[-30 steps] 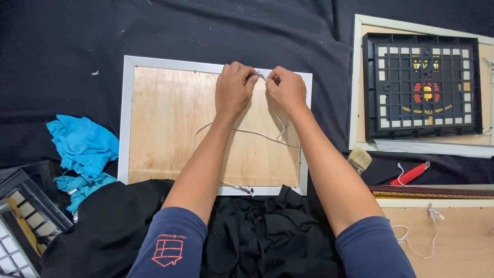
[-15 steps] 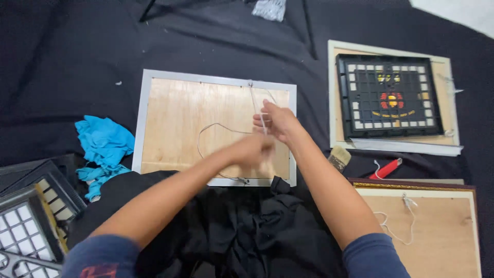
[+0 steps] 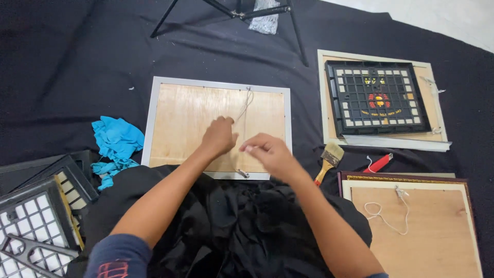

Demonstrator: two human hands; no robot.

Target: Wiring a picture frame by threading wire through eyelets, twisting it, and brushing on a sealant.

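At far left, black plastic grid frames with white squares (image 3: 31, 226) lie stacked on the black cloth floor covering (image 3: 77, 62), beside crumpled blue gloves (image 3: 116, 141). In the middle lies a silver-edged picture frame, plywood back up (image 3: 180, 118), with a thin white hanging string (image 3: 246, 105) running from its top edge down. The left hand (image 3: 218, 136) is curled closed on the board beside the string; whether it grips it I cannot tell. The right hand (image 3: 267, 152) pinches the string between fingertips. Rightward: a wooden-handled paintbrush (image 3: 328, 159), a red-handled tool (image 3: 379, 163), another black grid on a pale frame (image 3: 378, 98), and a gilt-edged frame back with string (image 3: 411, 221).
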